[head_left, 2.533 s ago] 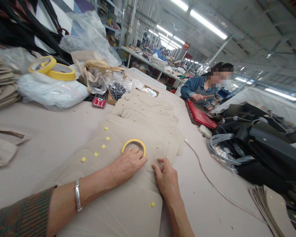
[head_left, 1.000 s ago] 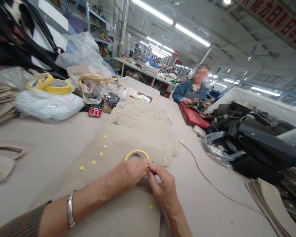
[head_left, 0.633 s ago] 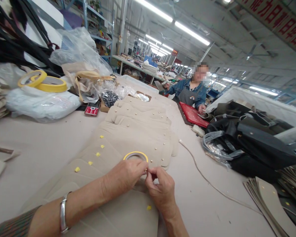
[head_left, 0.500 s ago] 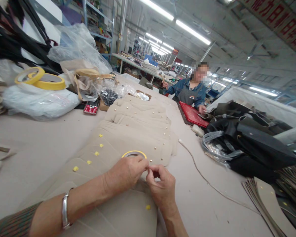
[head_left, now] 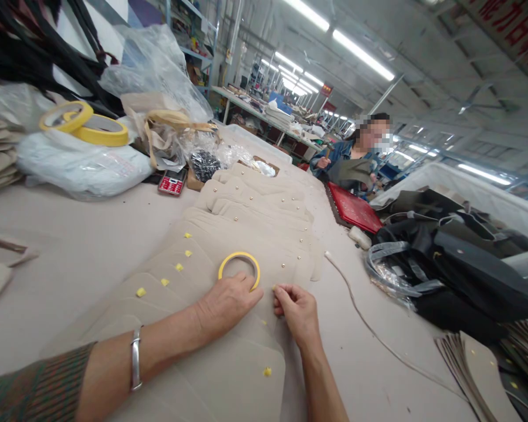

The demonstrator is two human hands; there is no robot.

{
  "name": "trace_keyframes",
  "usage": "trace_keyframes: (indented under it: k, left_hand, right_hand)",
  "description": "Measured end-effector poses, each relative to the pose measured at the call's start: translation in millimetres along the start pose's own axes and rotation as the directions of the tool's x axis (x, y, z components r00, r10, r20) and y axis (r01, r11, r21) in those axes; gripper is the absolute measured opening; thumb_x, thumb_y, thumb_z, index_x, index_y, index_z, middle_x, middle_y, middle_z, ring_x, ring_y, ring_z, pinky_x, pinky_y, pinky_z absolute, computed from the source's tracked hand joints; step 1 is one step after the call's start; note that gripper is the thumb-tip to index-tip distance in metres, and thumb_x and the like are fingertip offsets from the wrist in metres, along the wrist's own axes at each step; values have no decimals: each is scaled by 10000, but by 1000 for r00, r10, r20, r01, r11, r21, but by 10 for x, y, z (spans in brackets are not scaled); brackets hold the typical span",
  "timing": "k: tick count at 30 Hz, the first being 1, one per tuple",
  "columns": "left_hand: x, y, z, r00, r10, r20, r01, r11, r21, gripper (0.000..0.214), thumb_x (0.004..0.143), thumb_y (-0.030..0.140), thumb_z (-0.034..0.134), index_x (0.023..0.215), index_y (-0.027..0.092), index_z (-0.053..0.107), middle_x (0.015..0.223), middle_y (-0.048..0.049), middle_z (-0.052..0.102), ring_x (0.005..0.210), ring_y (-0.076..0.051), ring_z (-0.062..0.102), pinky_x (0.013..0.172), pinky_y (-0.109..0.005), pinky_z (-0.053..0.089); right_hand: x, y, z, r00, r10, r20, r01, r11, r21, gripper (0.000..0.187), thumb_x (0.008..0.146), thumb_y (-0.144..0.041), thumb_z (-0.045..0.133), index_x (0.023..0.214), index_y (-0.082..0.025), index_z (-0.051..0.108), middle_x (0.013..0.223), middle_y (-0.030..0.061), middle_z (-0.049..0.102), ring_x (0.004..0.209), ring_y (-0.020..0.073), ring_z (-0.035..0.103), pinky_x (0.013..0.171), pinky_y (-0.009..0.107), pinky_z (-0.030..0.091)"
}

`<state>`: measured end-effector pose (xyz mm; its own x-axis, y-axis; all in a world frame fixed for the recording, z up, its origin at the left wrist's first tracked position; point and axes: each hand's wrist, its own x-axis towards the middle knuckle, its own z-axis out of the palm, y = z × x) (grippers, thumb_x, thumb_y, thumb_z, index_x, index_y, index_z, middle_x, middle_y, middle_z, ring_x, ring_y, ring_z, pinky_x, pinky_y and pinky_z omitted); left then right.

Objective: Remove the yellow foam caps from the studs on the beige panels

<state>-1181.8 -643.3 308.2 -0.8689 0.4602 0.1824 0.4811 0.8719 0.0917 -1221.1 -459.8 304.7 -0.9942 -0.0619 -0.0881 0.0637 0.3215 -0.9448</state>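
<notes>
My left hand (head_left: 231,302) is closed on a roll of yellow tape (head_left: 239,255), which stands tilted above the overlapping beige panels (head_left: 229,235). Thumb and forefinger of my right hand (head_left: 298,310) pinch a tiny yellow piece of tape (head_left: 274,288) just right of the roll, over the panels' right edge. A gap separates the two hands. Small metal studs (head_left: 283,265) dot the farther panels. Several yellow tape bits (head_left: 179,267) stick to the panels on the left, and another tape bit (head_left: 267,371) sits on the nearest panel.
Two more tape rolls (head_left: 101,130) rest on a plastic-wrapped bundle (head_left: 83,167) at left, beside a red calculator-like device (head_left: 172,182). Across the table a co-worker (head_left: 347,161) holds a hammer near a red board (head_left: 356,208). Black bags (head_left: 466,269) and a pale cord (head_left: 361,313) lie at right.
My hands have come apart; the right now shows a small tape piece in its fingertips. The roll has tipped up, showing more of its ring. The co-worker's hammer hand has lowered.
</notes>
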Motion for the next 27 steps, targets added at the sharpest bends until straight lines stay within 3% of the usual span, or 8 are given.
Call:
trace_keyframes:
  k: [5,11,15,19,22,27]
  left_hand:
    - [15,15,0,1000,-12,-15,11,1000,-26,90,902,107,517,868,171,569,849,-84,605,789,-236,566,594,-308,451]
    - [6,14,-1,1000,-16,3,16,1000,-9,80,897,110,525,883,172,574,869,-79,612,805,-227,572,617,-301,463]
    - [6,21,-17,999,-15,31,15,1000,-18,106,899,99,506,907,173,580,881,-85,611,811,-242,571,626,-320,475]
    - [1,15,-25,1000,-14,16,14,999,-42,128,896,77,494,909,168,583,885,-84,608,815,-228,566,646,-309,477]
    - [4,13,-38,1000,-14,7,14,998,-53,131,896,72,487,885,164,580,880,-89,611,820,-230,569,652,-311,478]
    - [13,33,-35,998,-37,49,38,999,-33,135,903,82,481,915,168,584,906,-92,618,837,-241,576,647,-314,478]
  right_hand:
    - [45,7,55,998,-56,-35,48,979,-198,352,769,-444,614,820,-112,719,572,21,634,471,142,572,457,233,478]
    - [63,-32,51,979,-202,-6,179,879,-441,269,810,-376,551,764,-172,720,608,38,683,519,162,600,511,241,458]
    - [68,-10,44,968,-250,16,229,858,-461,227,825,-358,549,788,-195,702,560,6,653,483,153,573,506,246,430]
    - [45,76,-30,977,-192,-95,141,910,-390,332,788,-424,634,996,-166,649,516,-28,614,450,163,567,472,248,425]
    - [-22,120,-80,984,-159,-86,129,952,-277,332,836,-478,578,905,-162,655,601,7,658,518,167,603,502,251,454]
    - [-85,80,9,948,-317,-22,272,845,-461,277,881,-378,533,816,-184,720,795,54,734,721,185,665,689,271,465]
